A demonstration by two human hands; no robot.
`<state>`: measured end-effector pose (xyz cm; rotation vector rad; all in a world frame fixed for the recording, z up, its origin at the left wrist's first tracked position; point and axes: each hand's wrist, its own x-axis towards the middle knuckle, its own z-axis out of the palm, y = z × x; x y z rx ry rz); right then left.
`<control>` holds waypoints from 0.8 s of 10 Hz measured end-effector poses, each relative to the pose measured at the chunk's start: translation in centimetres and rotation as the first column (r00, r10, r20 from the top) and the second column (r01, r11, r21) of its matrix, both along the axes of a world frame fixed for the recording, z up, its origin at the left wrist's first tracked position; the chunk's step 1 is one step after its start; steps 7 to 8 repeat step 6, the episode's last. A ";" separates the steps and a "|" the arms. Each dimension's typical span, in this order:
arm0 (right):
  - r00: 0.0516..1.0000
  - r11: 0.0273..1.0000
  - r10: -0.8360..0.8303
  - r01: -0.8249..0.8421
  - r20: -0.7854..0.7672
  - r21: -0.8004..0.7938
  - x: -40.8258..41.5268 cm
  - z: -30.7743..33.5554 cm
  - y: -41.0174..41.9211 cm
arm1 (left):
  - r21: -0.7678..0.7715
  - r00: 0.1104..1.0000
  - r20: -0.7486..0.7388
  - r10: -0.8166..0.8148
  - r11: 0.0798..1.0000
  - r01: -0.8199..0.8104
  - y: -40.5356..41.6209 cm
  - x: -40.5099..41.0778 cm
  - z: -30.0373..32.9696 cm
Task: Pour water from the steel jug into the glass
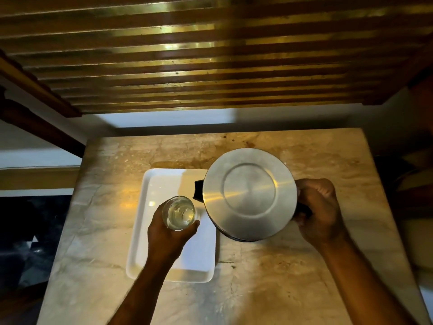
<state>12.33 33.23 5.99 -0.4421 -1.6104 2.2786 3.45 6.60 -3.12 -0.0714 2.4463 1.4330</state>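
A steel jug (249, 193) with a round flat lid is seen from above, its black spout pointing left toward the glass. My right hand (319, 211) is wrapped around the jug's black handle on its right side. A clear glass (181, 213) with water in it is over a white rectangular tray (150, 184). My left hand (169, 238) grips the glass from its near side. The spout's tip is just above and to the right of the glass rim. No stream of water is visible between them.
The tray lies on a small marble tabletop (269, 277) whose left edge drops to a dark floor (23, 231). A ribbed wood and brass panel (210, 55) rises behind the table. The right edge borders a dim area.
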 end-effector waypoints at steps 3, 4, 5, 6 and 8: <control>0.990 0.990 0.088 -0.099 0.111 0.099 1.0 0.4 0.4 | -0.066 0.996 -0.025 -0.082 0.995 0.080 -0.2 -0.1 0.3; 0.973 0.975 0.137 -0.166 0.187 0.145 1.1 1.2 0.8 | -0.042 0.998 0.038 -0.059 0.997 0.061 -0.5 0.2 2.2; 0.941 0.967 0.181 -0.224 0.286 0.125 1.2 2.5 1.1 | -0.043 0.996 0.067 -0.050 0.998 0.053 -0.9 0.8 5.6; 0.883 0.951 0.124 -0.236 0.452 0.200 1.2 5.6 0.8 | -0.116 0.997 -0.037 -0.066 0.991 0.062 0.0 0.2 11.3; 0.883 0.951 0.124 -0.236 0.452 0.200 1.2 5.6 0.8 | -0.116 0.997 -0.037 -0.066 0.991 0.062 0.0 0.2 11.3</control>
